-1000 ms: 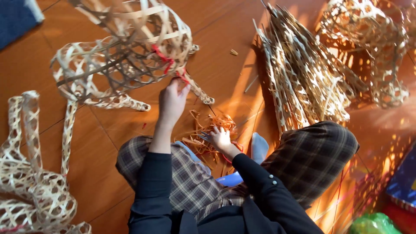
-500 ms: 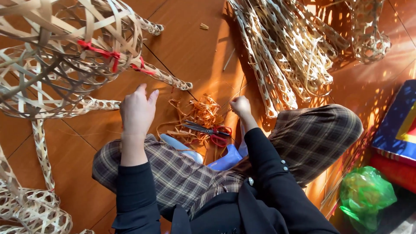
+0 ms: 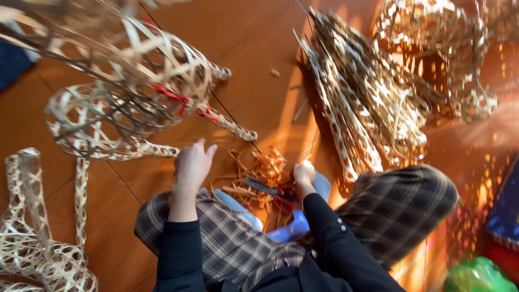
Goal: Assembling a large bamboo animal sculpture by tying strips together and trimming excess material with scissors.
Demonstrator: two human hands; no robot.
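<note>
Reaching forward over a plaid-trousered knee, the left hand [image 3: 193, 165] is loosely spread, fingers slightly apart, grasping nothing; its fingertips point toward the open-weave bamboo frame [image 3: 124, 92] that hangs just beyond them, tied at one joint with a red ribbon [image 3: 181, 100]. A narrow woven leg [image 3: 230, 125] of that frame slants down past the hand toward the floor. The right hand [image 3: 304, 173] is curled into a loose fist beside a tangle of thin bamboo shavings [image 3: 265, 170]; whether it pinches a strip cannot be told. Just beside it, between the two hands, red-handled scissors [image 3: 273, 192] lie on the shavings, touched by neither hand. Blue slippers [image 3: 292, 227] show under the legs.

Farther out, a heap of woven bamboo strips [image 3: 362, 103] lies on the wooden floor [image 3: 254, 43] to the right, reaching close to the right knee, with another woven basket-like piece [image 3: 438, 48] behind it. At the left edge more lattice pieces [image 3: 38, 238] rest on the boards. A green plastic bag [image 3: 476, 276] sits at the lower right corner, below a blurred blue and red object [image 3: 505, 216] at the frame's edge.
</note>
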